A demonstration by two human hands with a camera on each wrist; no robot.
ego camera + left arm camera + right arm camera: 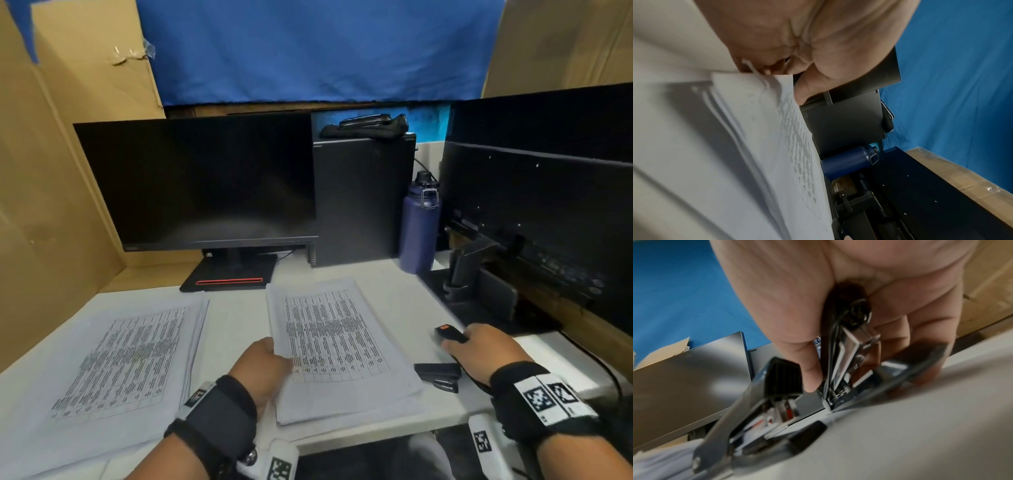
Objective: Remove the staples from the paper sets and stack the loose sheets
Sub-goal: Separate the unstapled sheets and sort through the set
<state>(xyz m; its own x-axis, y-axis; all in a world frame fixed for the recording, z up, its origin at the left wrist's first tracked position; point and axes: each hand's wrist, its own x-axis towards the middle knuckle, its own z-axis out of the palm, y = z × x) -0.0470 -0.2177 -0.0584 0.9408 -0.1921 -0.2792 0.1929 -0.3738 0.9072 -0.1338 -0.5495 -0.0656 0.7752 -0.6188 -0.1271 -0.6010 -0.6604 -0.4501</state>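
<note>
A printed paper set (342, 342) lies at the middle of the white table (236, 329). My left hand (263, 363) pinches its left edge, and in the left wrist view the thumb (807, 87) lies on the top sheet of the paper set (777, 146), whose edges fan apart. A second stack of printed sheets (120, 359) lies flat at the left. My right hand (486, 349) grips a black staple tool (445, 333) with an orange tab, low over the table right of the set. In the right wrist view, fingers curl round the chrome staple tool (846, 363).
A second black stapler (440, 375) lies on the table by my right wrist, its chrome jaws apart (766, 402). Behind stand a dark monitor (205, 185), a PC tower (363, 198) and a blue bottle (419, 229). Another monitor and its clamp (548, 205) crowd the right. A cardboard wall (51, 205) bounds the left.
</note>
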